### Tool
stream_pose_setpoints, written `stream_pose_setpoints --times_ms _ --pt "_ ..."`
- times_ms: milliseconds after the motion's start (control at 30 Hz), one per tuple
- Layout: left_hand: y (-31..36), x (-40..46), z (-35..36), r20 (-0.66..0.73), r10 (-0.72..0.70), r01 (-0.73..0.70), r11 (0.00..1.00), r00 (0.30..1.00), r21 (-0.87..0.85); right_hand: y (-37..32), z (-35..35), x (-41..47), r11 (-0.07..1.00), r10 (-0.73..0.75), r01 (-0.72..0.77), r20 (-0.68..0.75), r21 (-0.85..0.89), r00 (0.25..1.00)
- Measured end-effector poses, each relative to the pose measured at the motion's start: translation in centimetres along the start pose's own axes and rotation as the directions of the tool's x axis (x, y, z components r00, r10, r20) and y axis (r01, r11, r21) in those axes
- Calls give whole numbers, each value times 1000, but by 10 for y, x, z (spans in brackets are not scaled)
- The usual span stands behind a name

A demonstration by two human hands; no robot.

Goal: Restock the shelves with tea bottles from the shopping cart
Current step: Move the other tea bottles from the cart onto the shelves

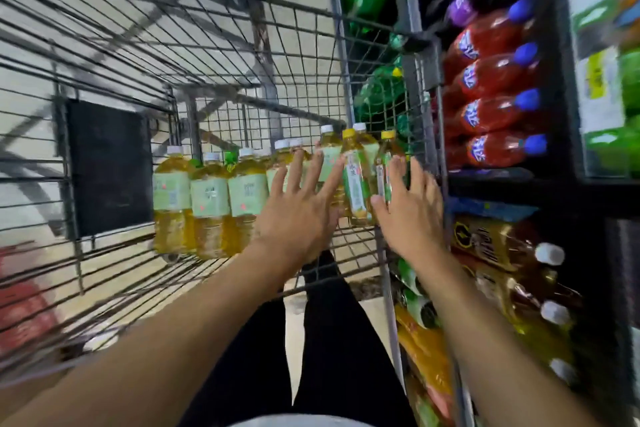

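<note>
Both hands reaching spread-open into the cart, gripping nothing yet

The left hand (298, 215) and right hand (412, 215) are hovering with fingers splayed on either side of a yellow-capped tea bottle (356, 177), which is standing in the right end of the shopping cart (114, 55); white-capped tea bottles (207, 204) are crowding to its left, the shelves (540, 184) lying right of the cart. A hasty, blurred grab is likely risking toppling the packed neighbours

nothing could be read. the pale green labels on the tea bottles (209, 199) in the shopping cart (207, 45) carried print too blurred to make out, and so did the purple logos on the red soda bottles (491, 76).
</note>
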State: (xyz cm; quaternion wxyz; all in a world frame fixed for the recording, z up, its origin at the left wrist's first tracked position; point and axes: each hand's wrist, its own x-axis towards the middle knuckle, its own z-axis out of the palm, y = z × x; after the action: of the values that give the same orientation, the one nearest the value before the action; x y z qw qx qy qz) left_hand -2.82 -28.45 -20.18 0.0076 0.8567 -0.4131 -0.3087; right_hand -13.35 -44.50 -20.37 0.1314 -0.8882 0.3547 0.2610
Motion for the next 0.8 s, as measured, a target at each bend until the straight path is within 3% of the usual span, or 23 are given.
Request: stream_pose_setpoints --times_ms 100,200,300,400,567,667,800 --pt "-2 24 18 86 -21 25 998 996 -49 4 21 29 997 8 -12 61 73 998" --pt "0 46 31 152 -83 117 965 985 -236 7 39 50 960 83 -91 42 264 996" --pt "7 78 54 130 -207 243 761 970 -601 13 55 67 871 195 -194 46 452 980" --pt "21 104 72 155 -273 282 524 950 -804 16 65 74 853 242 -239 55 464 969" --pt "36 115 86 139 -315 263 393 939 -881 15 68 74 862 236 -216 13 459 972" --pt "34 116 88 207 -334 296 240 919 -925 17 64 76 865 237 -203 -17 458 971" --pt "31 113 95 200 -375 289 198 905 -937 25 65 73 819 217 -139 -75 556 973"
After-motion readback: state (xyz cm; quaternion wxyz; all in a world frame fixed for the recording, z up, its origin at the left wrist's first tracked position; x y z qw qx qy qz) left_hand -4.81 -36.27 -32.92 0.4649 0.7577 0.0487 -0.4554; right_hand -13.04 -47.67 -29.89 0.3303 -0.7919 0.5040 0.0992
